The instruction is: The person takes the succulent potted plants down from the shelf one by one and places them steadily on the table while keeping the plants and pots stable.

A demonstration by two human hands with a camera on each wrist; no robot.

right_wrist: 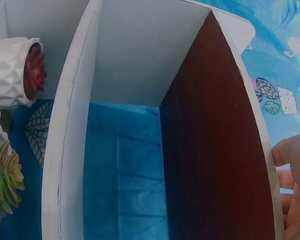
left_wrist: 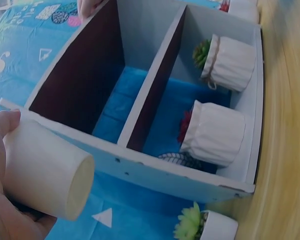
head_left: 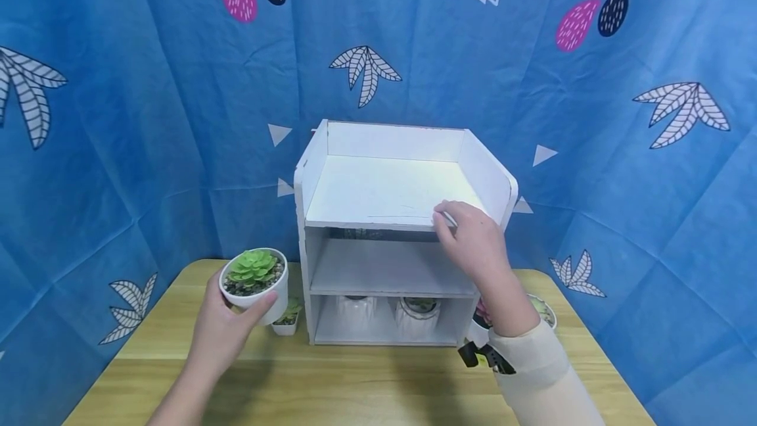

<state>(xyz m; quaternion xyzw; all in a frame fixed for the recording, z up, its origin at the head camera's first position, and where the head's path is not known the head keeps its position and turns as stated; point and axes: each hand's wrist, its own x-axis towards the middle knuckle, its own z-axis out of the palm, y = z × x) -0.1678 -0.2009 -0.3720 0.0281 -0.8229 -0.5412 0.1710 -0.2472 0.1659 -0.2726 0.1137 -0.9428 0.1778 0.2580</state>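
Observation:
A white pot with a light green succulent and dark gravel is held up by my left hand, left of the white shelf. Thumb and fingers curl round the pot, whose pale base shows in the left wrist view. On the front edge of the shelf's top board, near its right side, rests my right hand. Its bent fingers lie over that edge in the right wrist view and hold no separate object.
In the shelf's lower compartment stand two white pots, one with a red succulent, one with a green succulent. Outside, a small potted succulent stands left; a pink plant and a round pot stand right. Blue cloth hangs behind.

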